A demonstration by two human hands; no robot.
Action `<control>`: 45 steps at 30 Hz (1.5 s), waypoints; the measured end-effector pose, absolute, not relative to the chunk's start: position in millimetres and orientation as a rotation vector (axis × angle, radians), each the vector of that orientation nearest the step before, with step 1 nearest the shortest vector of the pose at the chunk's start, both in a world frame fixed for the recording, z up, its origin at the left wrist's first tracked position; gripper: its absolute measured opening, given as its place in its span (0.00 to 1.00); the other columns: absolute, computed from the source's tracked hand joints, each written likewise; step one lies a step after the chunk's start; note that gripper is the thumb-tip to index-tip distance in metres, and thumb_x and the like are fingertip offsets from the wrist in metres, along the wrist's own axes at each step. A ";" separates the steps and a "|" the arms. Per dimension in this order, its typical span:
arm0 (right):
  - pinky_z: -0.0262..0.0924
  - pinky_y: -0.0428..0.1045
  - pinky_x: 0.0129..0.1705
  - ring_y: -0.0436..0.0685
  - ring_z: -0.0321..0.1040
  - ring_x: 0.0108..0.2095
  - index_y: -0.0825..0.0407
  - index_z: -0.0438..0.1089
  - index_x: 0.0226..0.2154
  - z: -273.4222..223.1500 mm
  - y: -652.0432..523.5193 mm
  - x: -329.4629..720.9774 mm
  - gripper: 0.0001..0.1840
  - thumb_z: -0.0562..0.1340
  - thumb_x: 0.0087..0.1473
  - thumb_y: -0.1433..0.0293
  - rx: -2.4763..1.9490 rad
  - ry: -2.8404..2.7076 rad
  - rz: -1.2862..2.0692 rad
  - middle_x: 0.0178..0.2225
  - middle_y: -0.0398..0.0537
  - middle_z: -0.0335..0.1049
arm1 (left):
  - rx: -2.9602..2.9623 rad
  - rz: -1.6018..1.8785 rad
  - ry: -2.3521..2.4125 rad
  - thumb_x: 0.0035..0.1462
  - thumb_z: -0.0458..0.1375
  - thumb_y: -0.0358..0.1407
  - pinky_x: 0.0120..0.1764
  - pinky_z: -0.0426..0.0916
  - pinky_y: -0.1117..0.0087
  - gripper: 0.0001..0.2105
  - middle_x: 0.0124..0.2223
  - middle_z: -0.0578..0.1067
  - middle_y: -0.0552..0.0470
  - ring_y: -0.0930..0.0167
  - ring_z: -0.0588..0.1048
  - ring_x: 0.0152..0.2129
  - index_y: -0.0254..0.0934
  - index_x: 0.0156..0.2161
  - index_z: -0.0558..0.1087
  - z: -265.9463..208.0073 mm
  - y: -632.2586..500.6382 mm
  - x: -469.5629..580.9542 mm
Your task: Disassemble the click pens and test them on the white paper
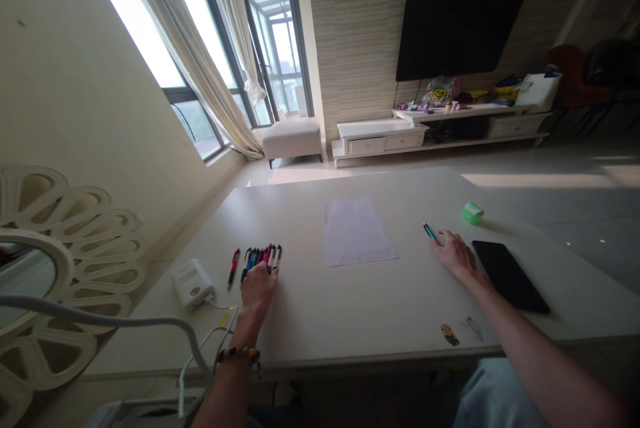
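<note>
A row of several pens [263,255] in dark, blue, red and white lies side by side on the table. My left hand [259,285] is over their near ends, fingers curled down onto them; the fingertips are partly hidden. Just left of the row, apart from it, lies a red and black pen [233,268]. On the right side of the table, my right hand [454,255] is closed on the near end of a teal pen [431,233], whose far end points away to the left. White paper [357,231] lies flat between my hands.
A black tablet-like slab [510,276] is right of my right hand, with a small green box [472,213] beyond. Stickers [449,335] are near the front edge. A white device [193,283] with cables sits at left, near a grey curved tube [150,320].
</note>
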State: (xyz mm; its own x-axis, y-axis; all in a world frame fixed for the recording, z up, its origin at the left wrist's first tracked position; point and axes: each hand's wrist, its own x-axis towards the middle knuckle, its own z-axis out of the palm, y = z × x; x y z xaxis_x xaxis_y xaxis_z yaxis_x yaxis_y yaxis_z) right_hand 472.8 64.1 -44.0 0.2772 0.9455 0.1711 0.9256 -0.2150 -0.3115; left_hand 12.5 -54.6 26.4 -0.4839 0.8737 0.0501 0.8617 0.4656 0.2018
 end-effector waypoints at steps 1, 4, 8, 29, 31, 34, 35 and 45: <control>0.57 0.50 0.36 0.61 0.68 0.40 0.55 0.64 0.48 -44.2 63.5 473.2 0.21 0.55 0.54 0.62 -2.191 -1.688 0.063 0.42 0.59 0.68 | 1.556 0.320 2.632 0.53 0.53 0.41 0.37 0.66 0.64 0.12 0.36 0.76 0.40 0.60 0.75 0.35 0.35 0.34 0.73 23.1 -53.5 11.9; 0.56 0.49 0.35 0.59 0.67 0.36 0.54 0.67 0.45 -39.9 60.6 473.8 0.19 0.54 0.54 0.62 -2.124 -1.651 0.021 0.39 0.57 0.68 | 1.533 0.374 2.612 0.52 0.54 0.40 0.37 0.66 0.62 0.11 0.36 0.76 0.37 0.57 0.74 0.35 0.34 0.33 0.73 17.4 -50.4 10.7; 0.55 0.49 0.33 0.58 0.65 0.31 0.54 0.70 0.39 -22.3 52.3 464.9 0.17 0.53 0.53 0.62 -1.950 -1.592 -0.007 0.35 0.54 0.69 | 1.488 0.510 2.530 0.51 0.54 0.39 0.37 0.66 0.61 0.11 0.34 0.76 0.36 0.56 0.75 0.36 0.32 0.30 0.74 20.7 -45.0 11.6; 0.36 0.44 0.19 0.45 0.39 0.16 0.56 0.73 0.29 36.7 -45.1 333.2 0.24 0.58 0.49 0.51 -1.089 -1.651 1.479 0.13 0.34 0.44 | 2.381 1.156 1.717 0.54 0.57 0.37 0.51 0.59 0.55 0.20 0.52 0.68 0.44 0.61 0.65 0.50 0.43 0.53 0.64 50.6 -74.9 146.2; 0.36 0.44 0.19 0.45 0.39 0.17 0.57 0.74 0.29 38.9 -45.8 336.7 0.24 0.59 0.48 0.52 -1.058 -1.714 1.554 0.14 0.35 0.44 | 2.695 0.910 1.595 0.57 0.55 0.33 0.55 0.51 0.53 0.12 0.47 0.71 0.48 0.63 0.65 0.50 0.43 0.47 0.68 51.2 -77.2 142.5; 0.35 0.44 0.18 0.44 0.38 0.16 0.57 0.73 0.32 35.1 -49.0 334.6 0.28 0.56 0.50 0.49 -0.968 -1.630 1.809 0.13 0.34 0.43 | 2.803 0.667 1.535 0.59 0.51 0.30 0.48 0.57 0.60 0.07 0.34 0.73 0.52 0.68 0.70 0.37 0.40 0.40 0.70 49.2 -80.3 141.1; 0.35 0.44 0.18 0.44 0.37 0.16 0.58 0.72 0.33 32.2 -50.0 332.4 0.29 0.54 0.51 0.48 -0.934 -1.577 1.893 0.14 0.33 0.42 | 2.807 0.627 1.546 0.59 0.50 0.30 0.44 0.59 0.62 0.07 0.33 0.72 0.53 0.69 0.69 0.34 0.40 0.39 0.70 48.3 -81.3 141.2; 0.54 0.47 0.34 0.53 0.63 0.30 0.52 0.73 0.33 40.0 -58.1 323.2 0.16 0.55 0.56 0.59 -0.939 -2.132 0.969 0.30 0.48 0.72 | 2.514 0.448 1.591 0.61 0.46 0.32 0.31 0.58 0.72 0.10 0.29 0.72 0.55 0.72 0.69 0.28 0.40 0.31 0.67 51.2 -87.9 137.7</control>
State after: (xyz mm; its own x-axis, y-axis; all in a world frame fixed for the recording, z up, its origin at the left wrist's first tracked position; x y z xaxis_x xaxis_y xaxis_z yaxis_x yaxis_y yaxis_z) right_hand 323.2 -58.1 40.0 -0.5632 0.7936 0.2303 0.3482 0.4807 -0.8048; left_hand 137.7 -87.9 51.2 0.3991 0.8995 0.1776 0.8601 -0.4344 0.2674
